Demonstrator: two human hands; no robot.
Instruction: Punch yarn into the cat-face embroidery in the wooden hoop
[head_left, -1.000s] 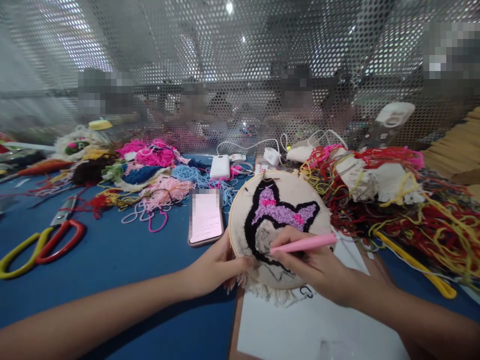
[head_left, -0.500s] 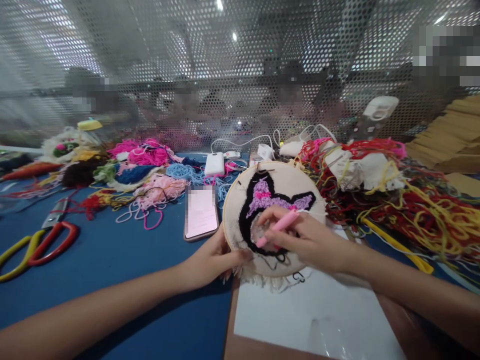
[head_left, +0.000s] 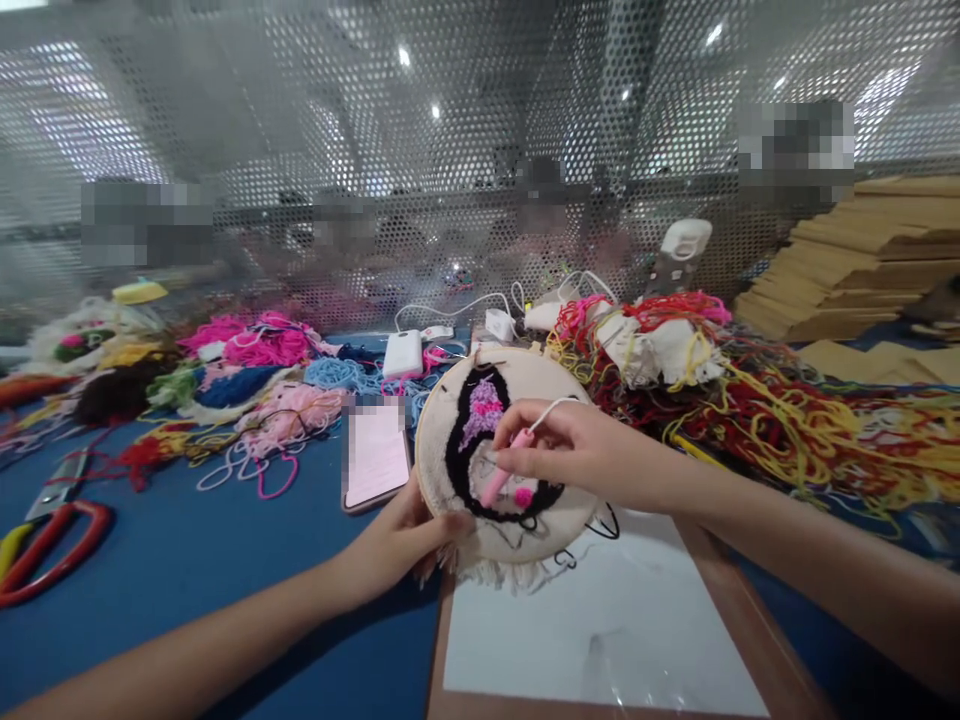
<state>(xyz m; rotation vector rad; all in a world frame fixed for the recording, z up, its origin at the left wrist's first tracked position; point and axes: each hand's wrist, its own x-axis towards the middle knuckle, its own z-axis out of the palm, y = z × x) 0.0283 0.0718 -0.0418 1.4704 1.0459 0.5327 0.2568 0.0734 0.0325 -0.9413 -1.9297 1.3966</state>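
My left hand (head_left: 420,530) grips the lower left rim of a round embroidery hoop (head_left: 442,430) that is tilted up toward me. Its cream cloth bears a thick black looped outline with purple and pink yarn inside, and a pink spot low down. In my right hand (head_left: 551,440) is a pink punch needle (head_left: 504,472), pinched between thumb and fingers, its lower end pointing down at the pale area within the outline. White yarn trails from its upper end. My right hand hides part of the purple yarn. Loose black yarn ends and a cream fringe hang at the bottom of the cloth.
Left of the hoop lie a phone (head_left: 377,455) and scissors (head_left: 56,535). Yarn piles (head_left: 270,340) line the back, with a larger tangle (head_left: 787,420) at right. A white power bank (head_left: 403,353) sits behind. White paper (head_left: 585,630) on a brown board lies below the hoop.
The view has shifted to the right, so things appear further left. My right hand has moved over the cloth, and the punch needle now stands steeper, with white yarn showing more clearly.
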